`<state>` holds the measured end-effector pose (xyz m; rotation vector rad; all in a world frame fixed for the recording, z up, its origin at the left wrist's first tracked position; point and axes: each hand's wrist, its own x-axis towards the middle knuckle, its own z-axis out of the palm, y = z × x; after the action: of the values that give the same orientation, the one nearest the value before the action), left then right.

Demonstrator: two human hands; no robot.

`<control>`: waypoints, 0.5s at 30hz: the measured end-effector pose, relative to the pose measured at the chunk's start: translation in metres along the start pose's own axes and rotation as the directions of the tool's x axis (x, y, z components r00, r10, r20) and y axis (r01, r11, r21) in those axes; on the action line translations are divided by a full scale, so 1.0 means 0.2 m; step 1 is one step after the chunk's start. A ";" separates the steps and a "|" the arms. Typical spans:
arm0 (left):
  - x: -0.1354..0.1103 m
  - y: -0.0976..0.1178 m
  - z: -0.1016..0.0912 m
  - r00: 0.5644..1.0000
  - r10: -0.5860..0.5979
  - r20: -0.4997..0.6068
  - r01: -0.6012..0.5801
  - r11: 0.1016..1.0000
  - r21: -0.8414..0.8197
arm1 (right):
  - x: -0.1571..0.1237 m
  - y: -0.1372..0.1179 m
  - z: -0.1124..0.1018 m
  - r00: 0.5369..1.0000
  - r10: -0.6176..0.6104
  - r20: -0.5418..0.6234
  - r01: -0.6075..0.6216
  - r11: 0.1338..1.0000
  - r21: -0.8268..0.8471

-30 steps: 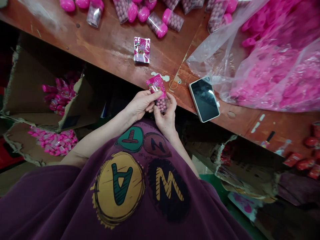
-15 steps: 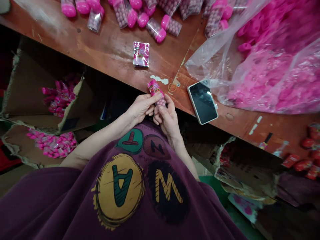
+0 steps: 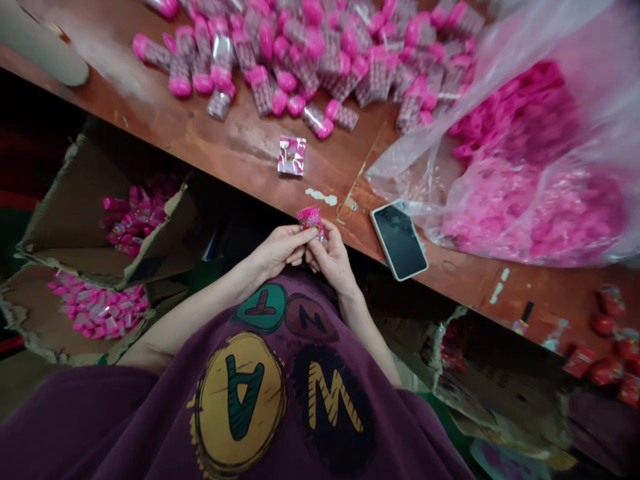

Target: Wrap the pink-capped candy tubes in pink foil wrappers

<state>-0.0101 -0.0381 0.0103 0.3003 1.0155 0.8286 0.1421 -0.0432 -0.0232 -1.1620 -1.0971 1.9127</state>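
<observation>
Both my hands meet just in front of my chest, at the near edge of a brown wooden table point(image 3: 235, 143). My left hand point(image 3: 277, 250) and my right hand point(image 3: 330, 260) pinch one small candy container point(image 3: 311, 220) between them; a pink printed wrapper covers its top. A flat stack of shiny pink wrappers point(image 3: 292, 155) lies on the table a little beyond my hands. Further back spreads a heap of clear candy containers with pink caps point(image 3: 320, 60).
A dark phone point(image 3: 399, 240) lies on the table right of my hands. A big clear plastic bag of pink parts point(image 3: 520, 153) fills the right. Torn cardboard boxes with pink wrapped pieces point(image 3: 125, 213) stand at my left, another box point(image 3: 480, 360) at my right.
The view has tilted up, so more of the heap at the back shows. My hands have closed further round the container; less of it shows than a second ago.
</observation>
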 end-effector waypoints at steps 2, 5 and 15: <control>-0.03 0.03 -0.06 1.000 0.016 -0.005 -0.016 0.999 -0.050 | 0.06 -0.01 0.04 0.998 -0.014 0.059 0.019 0.997 -0.074; -0.12 0.13 -0.25 0.979 0.128 -0.160 -0.156 0.972 -0.177 | 0.18 -0.06 0.10 0.976 -0.160 0.150 0.205 0.908 -0.365; -0.41 0.24 -0.83 0.517 0.062 -0.854 -0.469 0.855 -0.222 | 0.66 -0.32 0.17 0.911 -0.364 0.194 0.186 -0.058 -0.981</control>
<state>-0.1941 -0.0897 0.0046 -0.3991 1.6486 1.5463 0.0641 0.0845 -0.0069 -1.4556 -2.5753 0.3372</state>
